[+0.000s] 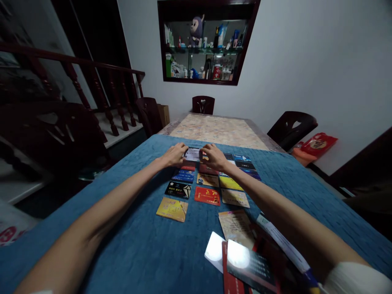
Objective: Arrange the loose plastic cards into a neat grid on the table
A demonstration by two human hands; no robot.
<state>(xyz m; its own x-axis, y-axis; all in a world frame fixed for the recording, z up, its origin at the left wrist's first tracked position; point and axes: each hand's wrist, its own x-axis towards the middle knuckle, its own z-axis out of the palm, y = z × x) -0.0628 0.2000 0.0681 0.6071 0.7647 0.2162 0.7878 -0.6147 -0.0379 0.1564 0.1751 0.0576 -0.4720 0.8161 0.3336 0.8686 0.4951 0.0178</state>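
Head view: one pale card (192, 154), at the far end of the card rows, between the left hand (175, 155) and the right hand (213, 157); fingers of both curled at its opposite side edges (grip or mere touch, cannot tell).

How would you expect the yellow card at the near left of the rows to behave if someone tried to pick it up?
The yellow card looks thin and flat, so probably light and fairly stiff. Its glossy face may slip under a fingertip.
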